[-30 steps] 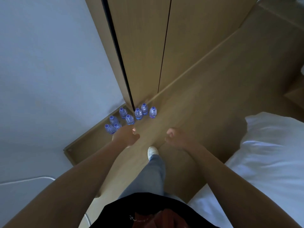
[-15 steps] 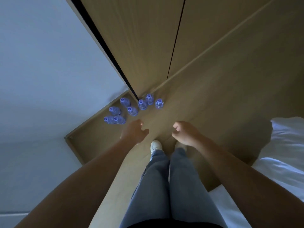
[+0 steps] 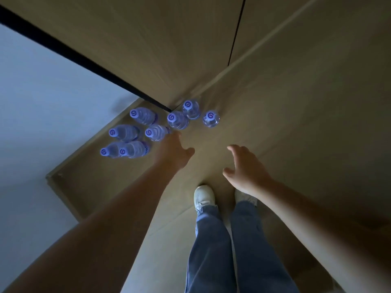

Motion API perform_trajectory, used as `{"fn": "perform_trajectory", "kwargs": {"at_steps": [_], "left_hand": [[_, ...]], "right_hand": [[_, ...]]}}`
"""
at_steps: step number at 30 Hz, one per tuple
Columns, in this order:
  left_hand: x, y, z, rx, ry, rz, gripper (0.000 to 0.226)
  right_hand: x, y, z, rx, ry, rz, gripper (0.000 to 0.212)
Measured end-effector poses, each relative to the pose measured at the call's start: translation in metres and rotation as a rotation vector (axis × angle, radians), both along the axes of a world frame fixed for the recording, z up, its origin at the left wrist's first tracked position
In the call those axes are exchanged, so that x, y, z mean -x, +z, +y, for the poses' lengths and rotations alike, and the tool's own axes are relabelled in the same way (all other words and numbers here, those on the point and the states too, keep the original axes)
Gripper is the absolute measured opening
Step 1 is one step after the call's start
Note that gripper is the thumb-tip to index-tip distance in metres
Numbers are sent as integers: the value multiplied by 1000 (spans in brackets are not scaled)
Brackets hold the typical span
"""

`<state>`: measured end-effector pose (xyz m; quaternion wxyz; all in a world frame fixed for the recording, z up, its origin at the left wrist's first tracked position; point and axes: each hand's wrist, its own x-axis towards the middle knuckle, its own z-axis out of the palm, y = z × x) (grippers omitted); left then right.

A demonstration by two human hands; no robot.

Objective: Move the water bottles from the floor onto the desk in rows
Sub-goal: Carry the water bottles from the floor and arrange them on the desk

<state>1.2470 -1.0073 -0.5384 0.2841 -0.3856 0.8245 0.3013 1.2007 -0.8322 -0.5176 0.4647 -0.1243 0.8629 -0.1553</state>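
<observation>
Several clear water bottles with purple caps stand upright on the wooden floor in a loose cluster by the wardrobe corner; the nearest bottle [image 3: 157,132] is just beyond my left fingertips, and the rightmost bottle [image 3: 211,118] stands a little apart. My left hand [image 3: 173,152] reaches down toward the cluster, fingers spread, holding nothing. My right hand [image 3: 245,169] hangs lower and to the right, open and empty, well short of the bottles. No desk is in view.
A wooden wardrobe [image 3: 148,49] with a dark edge strip rises behind the bottles. A pale wall [image 3: 31,102] runs along the left with a wooden skirting [image 3: 69,187]. My legs in jeans and white shoes [image 3: 204,196] stand on the floor below the hands.
Both hands have gone from loosely curled to spread open and moved down toward the bottles. The view has closed in on the floor; the white bedding at the right has left the frame.
</observation>
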Motion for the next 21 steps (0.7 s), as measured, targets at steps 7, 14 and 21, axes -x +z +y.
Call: {"fn": "perform_trajectory", "kwargs": {"at_steps": [7, 14, 21], "left_hand": [[63, -93, -32, 59, -141, 80, 63], [90, -152, -63, 146, -360, 58, 45], [106, -186, -79, 67, -443, -43, 52]], "right_hand": [[34, -98, -19, 37, -81, 65, 74], [66, -164, -20, 73, -49, 98, 86], [82, -204, -18, 86, -12, 71, 88]]}}
